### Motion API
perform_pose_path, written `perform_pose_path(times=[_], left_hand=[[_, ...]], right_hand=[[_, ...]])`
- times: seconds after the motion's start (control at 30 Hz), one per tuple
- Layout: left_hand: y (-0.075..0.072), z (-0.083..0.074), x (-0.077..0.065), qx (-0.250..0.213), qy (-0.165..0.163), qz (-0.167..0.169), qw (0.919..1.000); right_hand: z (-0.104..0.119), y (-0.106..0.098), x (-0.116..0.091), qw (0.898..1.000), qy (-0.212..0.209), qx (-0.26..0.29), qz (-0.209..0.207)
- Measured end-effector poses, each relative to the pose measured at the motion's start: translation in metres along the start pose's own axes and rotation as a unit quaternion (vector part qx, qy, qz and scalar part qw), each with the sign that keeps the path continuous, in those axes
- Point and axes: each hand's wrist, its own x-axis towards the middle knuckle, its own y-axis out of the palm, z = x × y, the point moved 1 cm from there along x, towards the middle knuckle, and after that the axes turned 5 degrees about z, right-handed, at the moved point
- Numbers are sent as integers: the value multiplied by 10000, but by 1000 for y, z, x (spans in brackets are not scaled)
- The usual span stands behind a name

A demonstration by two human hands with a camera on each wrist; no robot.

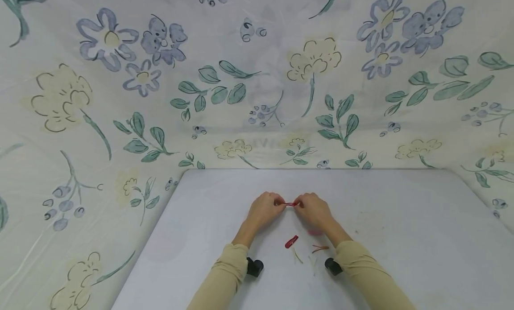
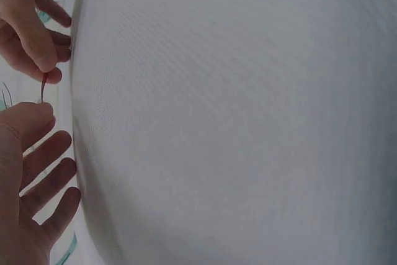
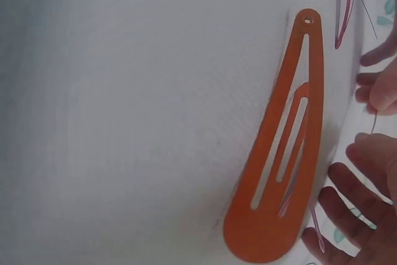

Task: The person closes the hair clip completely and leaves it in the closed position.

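A slim red hair clip (image 1: 290,204) is stretched between my two hands, seen edge-on. My left hand (image 1: 265,210) pinches one end of it between thumb and forefinger. At its other end, the thumb and fingertips of my right hand (image 1: 316,211) pinch it. The left wrist view shows the same hair clip (image 2: 44,86) as a thin bent strip, the hands facing each other just above the table. On the table below lie another red hair clip (image 1: 291,241) and an orange snap hair clip (image 3: 267,228), which looks large in the right wrist view.
A thin cream-coloured clip (image 1: 297,256) and a very pale one (image 1: 313,263) lie nearer the body. Something pink (image 1: 315,232) shows beside the right wrist. Black devices (image 1: 254,267) sit at both wrists. Flowered sheeting (image 1: 273,78) rises behind the white table (image 1: 201,221).
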Motion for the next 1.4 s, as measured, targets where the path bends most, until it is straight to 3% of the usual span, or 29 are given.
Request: perform_pose_path(times=[0.47,0.8,1.4], left_hand=[[6,1,0,309,215,-229,9990],[8,2,-3,350,288,-393,9982],[7,1,-7,86,253,-375,9989]], right_hand=[[2,3,3,9990,-70,-438,13],[4,4,-2,9992,-123,-354,-145],[1,3,-5,9999,-77,-132,22]])
